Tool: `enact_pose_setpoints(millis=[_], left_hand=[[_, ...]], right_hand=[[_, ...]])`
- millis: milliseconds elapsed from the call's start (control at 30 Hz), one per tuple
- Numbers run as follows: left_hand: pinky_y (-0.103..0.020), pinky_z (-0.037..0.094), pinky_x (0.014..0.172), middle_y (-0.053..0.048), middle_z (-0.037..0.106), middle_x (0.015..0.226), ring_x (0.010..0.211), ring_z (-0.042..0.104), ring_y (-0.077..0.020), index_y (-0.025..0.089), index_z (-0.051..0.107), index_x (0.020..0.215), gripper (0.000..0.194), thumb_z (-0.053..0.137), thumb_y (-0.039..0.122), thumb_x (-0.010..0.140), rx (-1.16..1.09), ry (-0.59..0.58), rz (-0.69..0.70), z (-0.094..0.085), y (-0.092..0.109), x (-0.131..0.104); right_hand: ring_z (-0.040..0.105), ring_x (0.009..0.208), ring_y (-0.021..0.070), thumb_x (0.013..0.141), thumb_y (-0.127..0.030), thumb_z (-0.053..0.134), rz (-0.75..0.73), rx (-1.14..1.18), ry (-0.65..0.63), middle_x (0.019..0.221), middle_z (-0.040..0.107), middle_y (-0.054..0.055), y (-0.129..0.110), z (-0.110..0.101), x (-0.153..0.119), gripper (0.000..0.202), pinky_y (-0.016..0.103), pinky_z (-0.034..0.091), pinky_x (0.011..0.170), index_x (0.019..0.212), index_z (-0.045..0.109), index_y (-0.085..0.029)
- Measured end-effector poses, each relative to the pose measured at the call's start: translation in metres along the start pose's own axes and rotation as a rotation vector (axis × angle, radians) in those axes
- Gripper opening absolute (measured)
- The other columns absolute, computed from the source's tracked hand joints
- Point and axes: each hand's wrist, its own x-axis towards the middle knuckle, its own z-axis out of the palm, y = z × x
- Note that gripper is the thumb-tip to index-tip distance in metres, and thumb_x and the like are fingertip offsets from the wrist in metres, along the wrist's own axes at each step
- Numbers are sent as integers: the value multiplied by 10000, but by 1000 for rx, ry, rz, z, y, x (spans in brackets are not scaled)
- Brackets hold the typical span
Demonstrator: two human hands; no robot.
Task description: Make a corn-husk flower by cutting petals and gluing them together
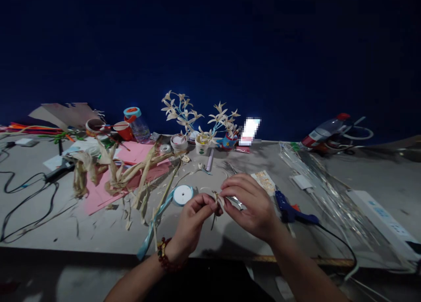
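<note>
A small pale husk flower [217, 200] with a thin dark stem is held up over the near middle of the table. My left hand [196, 216], wearing a beaded bracelet, pinches it low down between thumb and fingers. From the other side, my right hand [250, 205] closes its thumb and fingertips on a pale petal of the same flower. Fingers cover part of the flower, so its exact shape is hard to see. Just left of my hands lies a white spool of blue ribbon [183, 195]. Some metal tool, mostly hidden, lies beneath my right hand.
Dried corn husks [115, 179] cover pink paper [95, 196] at left. Behind stand a white cup [201, 145] and finished husk-flower sprays [180, 111]. At right are a blue glue gun [292, 211], wire bundles [325, 197], a power strip [383, 216] and a tipped bottle [324, 131].
</note>
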Motion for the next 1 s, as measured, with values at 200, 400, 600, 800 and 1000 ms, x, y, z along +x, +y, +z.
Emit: enact_pose_setpoints(millis=[200,400,600,800,1000], left_hand=[[-265,436,737,-5,662,704,724,591,-145,159,657,740,190,795,276,800,3,-14,8,0,1,2],[-257,452,774,-12,681,756,753,603,-138,161,658,778,190,793,287,823,3,-26,17,-4,-2,0],[-240,463,743,-12,670,804,776,592,-139,173,702,831,185,789,337,833,186,8,177,-8,-5,0],[-248,472,738,-20,656,815,790,594,-154,183,695,818,155,694,305,914,439,-45,400,-9,0,-2],[-271,492,770,-39,692,872,849,640,-174,205,686,911,75,632,161,939,621,-149,624,-11,3,-2]], right_hand=[[647,861,230,860,-89,645,-24,-36,-21,904,727,69,1,0,4,128,397,529,837,916,647,-204],[653,955,255,829,-100,727,3,-86,161,1024,697,109,-2,5,-6,228,410,530,857,1026,657,-192],[615,771,184,820,-9,699,192,164,369,814,651,18,-11,28,-36,251,324,511,718,949,684,-225],[604,768,181,886,-133,689,346,484,365,816,637,19,-14,46,-43,118,298,494,678,937,706,-238],[607,770,188,946,-281,665,329,550,368,805,647,31,-19,44,-41,74,302,485,682,926,722,-238]])
